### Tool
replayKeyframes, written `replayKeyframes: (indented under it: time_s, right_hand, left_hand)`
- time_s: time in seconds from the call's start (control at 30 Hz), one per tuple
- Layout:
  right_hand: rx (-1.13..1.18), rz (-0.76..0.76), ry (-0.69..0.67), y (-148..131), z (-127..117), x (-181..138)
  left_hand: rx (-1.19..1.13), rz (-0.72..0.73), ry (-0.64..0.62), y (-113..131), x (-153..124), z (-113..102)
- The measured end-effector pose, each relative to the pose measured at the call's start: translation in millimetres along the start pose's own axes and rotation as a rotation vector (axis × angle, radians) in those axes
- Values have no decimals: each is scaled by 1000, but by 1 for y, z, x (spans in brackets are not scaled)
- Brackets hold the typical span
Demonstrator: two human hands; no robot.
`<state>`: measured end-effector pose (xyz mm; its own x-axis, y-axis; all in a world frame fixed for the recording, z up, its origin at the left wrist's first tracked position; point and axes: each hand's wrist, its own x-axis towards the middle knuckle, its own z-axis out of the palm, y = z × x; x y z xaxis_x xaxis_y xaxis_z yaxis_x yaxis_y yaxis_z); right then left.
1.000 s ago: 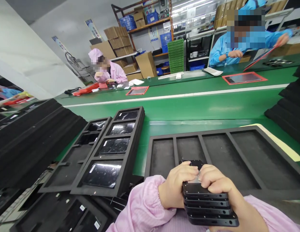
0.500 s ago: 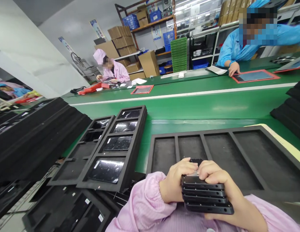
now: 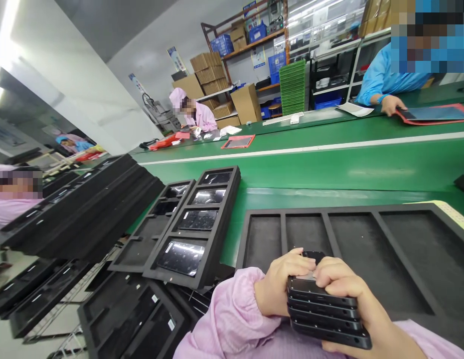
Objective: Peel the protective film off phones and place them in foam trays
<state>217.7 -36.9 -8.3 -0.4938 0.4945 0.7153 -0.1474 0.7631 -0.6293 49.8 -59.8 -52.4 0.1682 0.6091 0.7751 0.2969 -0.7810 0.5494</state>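
Observation:
A stack of several flat black tablets (image 3: 325,314), with small holes along their near edges, is held between my two hands close to my body. My left hand (image 3: 282,281) is closed on the stack's left side, its fingers bent over the top. My right hand (image 3: 355,294) grips the right side, fingers curled on top and part of the hand showing below. Just beyond the hands lies a black foam tray (image 3: 331,224) with bare compartments. Fingers cover part of the top tablet, and a small grey patch shows between them.
To the left, a foam tray (image 3: 227,199) holds glossy tablets with white labels. Beside it lies another partly filled tray (image 3: 149,227). Stacked dark trays (image 3: 104,209) stand farther left. Across the green bench (image 3: 310,167), a person in pink and one in blue work near red-edged panels (image 3: 238,142).
My view has swung left, so the scene sits farther right. Both hands keep their grip on the stack. The co-worker in blue has one hand at the edge of a red-edged panel, now tilted up.

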Motion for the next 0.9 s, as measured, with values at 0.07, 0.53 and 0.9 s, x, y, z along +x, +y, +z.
replayKeyframes:
  time_s: [0.07,0.53,0.9]
  right_hand:
    - [-2,-2,3,0,0,0]
    - [-22,192,215,26,1,17]
    - [-199,62,203,11,19,18]
  left_hand:
    - [-1,7,13,-1,0,1]
    - [-240,-372,265,9,17,15]
    - [-365,-403,436,10,25,18]
